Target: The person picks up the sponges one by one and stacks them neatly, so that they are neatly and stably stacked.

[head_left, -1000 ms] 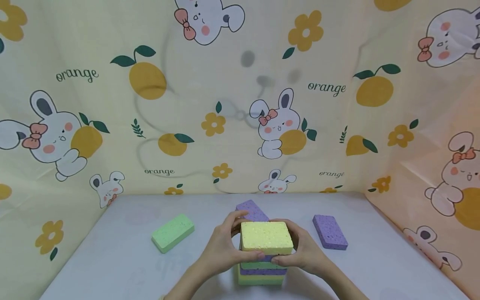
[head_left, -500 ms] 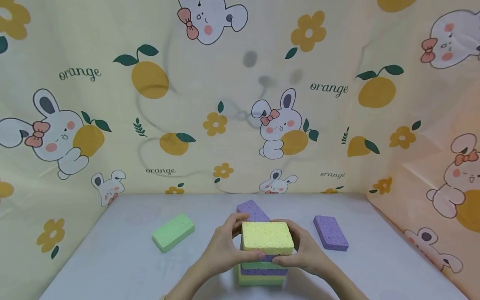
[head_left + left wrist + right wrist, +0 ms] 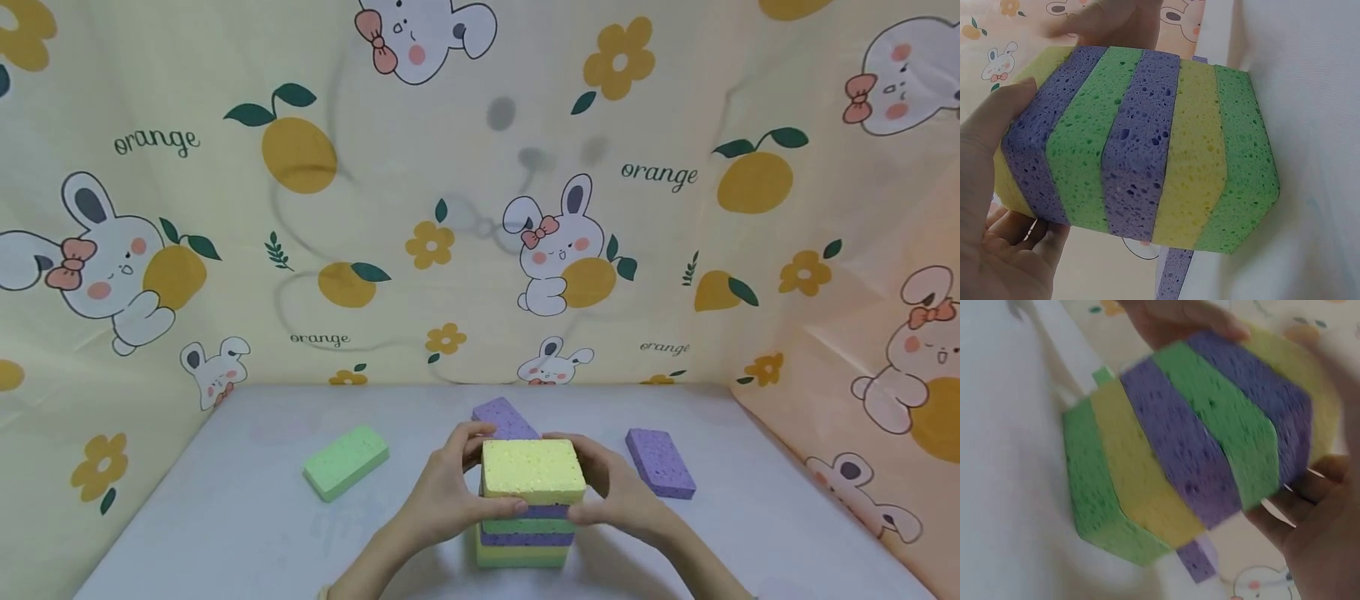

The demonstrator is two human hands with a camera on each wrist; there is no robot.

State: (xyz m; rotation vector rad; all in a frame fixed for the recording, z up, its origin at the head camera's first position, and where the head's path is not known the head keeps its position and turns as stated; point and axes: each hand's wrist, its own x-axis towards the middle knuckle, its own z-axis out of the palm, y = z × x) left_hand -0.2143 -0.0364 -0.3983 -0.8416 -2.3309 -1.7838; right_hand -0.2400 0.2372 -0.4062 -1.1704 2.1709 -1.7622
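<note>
A stack of sponges point(image 3: 525, 538) stands on the white table, layered from the bottom green, yellow, purple, green, purple, with a yellow sponge point(image 3: 533, 469) on top. My left hand point(image 3: 438, 500) grips the stack's upper end, its thumb across the front near the seam of the yellow and upper purple layers, fingers curled behind. My right hand point(image 3: 626, 498) is spread around the right side. Its thumb stands off the front face, blurred in the right wrist view, while its fingers point(image 3: 1279, 519) stay close behind the upper layers. The sponge edges line up fairly evenly in the left wrist view.
A green sponge point(image 3: 347, 463) lies at the left of the table. Behind the stack lies a purple sponge point(image 3: 504, 418), partly hidden, and another purple sponge point(image 3: 661, 463) lies at the right. A printed rabbit-and-orange cloth point(image 3: 465, 292) walls the back and sides.
My right thumb has come away from the stack's front and shifted right, and that hand has loosened. My left hand and the stack stay put; the head view shifts slightly.
</note>
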